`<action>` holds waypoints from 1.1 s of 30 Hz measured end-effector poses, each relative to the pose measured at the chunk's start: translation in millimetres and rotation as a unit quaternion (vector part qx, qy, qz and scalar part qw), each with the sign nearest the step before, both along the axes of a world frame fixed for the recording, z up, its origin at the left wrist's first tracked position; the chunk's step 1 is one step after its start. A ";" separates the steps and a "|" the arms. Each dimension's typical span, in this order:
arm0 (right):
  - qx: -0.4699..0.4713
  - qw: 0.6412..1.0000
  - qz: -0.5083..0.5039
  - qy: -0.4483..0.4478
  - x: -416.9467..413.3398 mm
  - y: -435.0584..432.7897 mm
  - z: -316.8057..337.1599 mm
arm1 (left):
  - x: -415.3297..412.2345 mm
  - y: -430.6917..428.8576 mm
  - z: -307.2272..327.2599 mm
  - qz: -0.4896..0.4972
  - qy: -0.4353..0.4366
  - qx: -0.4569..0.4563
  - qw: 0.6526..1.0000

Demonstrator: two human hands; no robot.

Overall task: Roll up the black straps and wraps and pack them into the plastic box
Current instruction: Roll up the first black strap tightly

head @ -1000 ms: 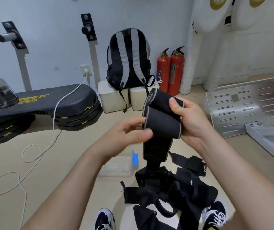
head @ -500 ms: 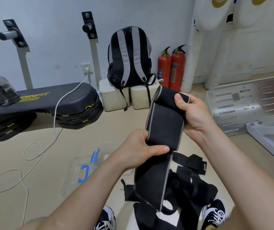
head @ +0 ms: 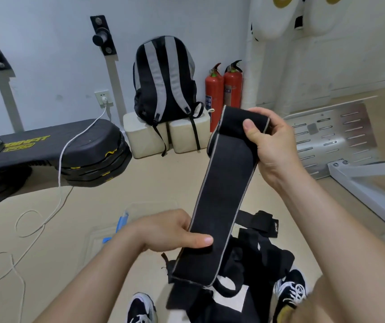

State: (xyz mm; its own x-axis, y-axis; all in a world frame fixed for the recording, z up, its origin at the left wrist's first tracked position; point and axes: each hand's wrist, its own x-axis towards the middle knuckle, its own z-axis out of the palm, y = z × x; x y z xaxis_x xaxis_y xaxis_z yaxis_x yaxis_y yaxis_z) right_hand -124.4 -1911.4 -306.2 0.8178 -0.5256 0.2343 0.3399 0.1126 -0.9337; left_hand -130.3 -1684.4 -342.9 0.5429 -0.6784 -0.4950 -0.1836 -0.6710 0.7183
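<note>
- Ahead of me, the far wall (head: 47, 54) is pale blue-grey, with a white socket (head: 103, 98) low on it.
- The floor (head: 163, 183) is beige.
- At far left lies a black step platform (head: 75, 145).
- A striped backpack (head: 163, 78) sits on cream blocks (head: 144, 136), with two red fire extinguishers (head: 224, 89) just to its right.
- On my right is a slotted metal plate (head: 326, 141).

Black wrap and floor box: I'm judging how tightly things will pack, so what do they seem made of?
Wrap: probably soft elastic fabric; matte black, pale stitched edging, curls into a roll. Box: apparently clear hard plastic; see-through, blue latch.
</note>
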 end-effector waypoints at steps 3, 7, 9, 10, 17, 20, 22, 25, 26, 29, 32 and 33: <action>-0.038 0.999 0.027 -0.020 -4.7 6.1 1.0 | 11.4 5.7 3.1 0.028 -0.027 -0.081 0.996; -0.076 0.995 0.056 -0.030 -8.2 16.4 -0.7 | 11.0 -11.7 8.7 0.123 -0.010 -0.278 0.953; -0.092 0.993 0.064 -0.032 -9.2 19.8 -1.3 | 5.8 -25.9 7.0 0.154 -0.011 -0.317 0.936; -0.104 0.992 0.065 -0.034 -9.5 20.7 -1.7 | 2.5 -32.0 7.6 0.187 -0.004 -0.332 0.924; -0.175 0.981 0.058 -0.053 -7.9 21.4 -2.8 | 0.0 -42.2 12.5 0.348 -0.195 -0.305 0.865; -0.176 0.981 0.050 -0.067 -7.4 25.1 -1.9 | 7.7 -38.5 8.8 0.353 -0.208 -0.322 0.853; -0.158 0.983 0.051 -0.073 -7.8 28.1 -0.9 | 10.2 -35.9 6.7 0.335 -0.167 -0.343 0.862; -0.161 0.983 0.040 -0.074 -7.0 31.8 -2.3 | 10.3 -33.6 9.4 0.330 -0.132 -0.356 0.864; -0.169 0.982 0.027 -0.075 -6.3 33.5 -3.8 | 7.9 -36.0 10.4 0.336 -0.130 -0.360 0.861; -0.215 0.972 -0.044 -0.083 -4.9 41.2 -9.4 | -2.3 -47.7 11.8 0.369 -0.152 -0.356 0.845; -0.273 0.950 -0.111 -0.104 -4.5 47.6 -12.7 | -8.3 -53.4 10.2 0.377 -0.176 -0.359 0.836; -0.281 0.946 -0.121 -0.108 -4.3 48.3 -12.6 | -7.3 -52.9 9.7 0.383 -0.174 -0.364 0.831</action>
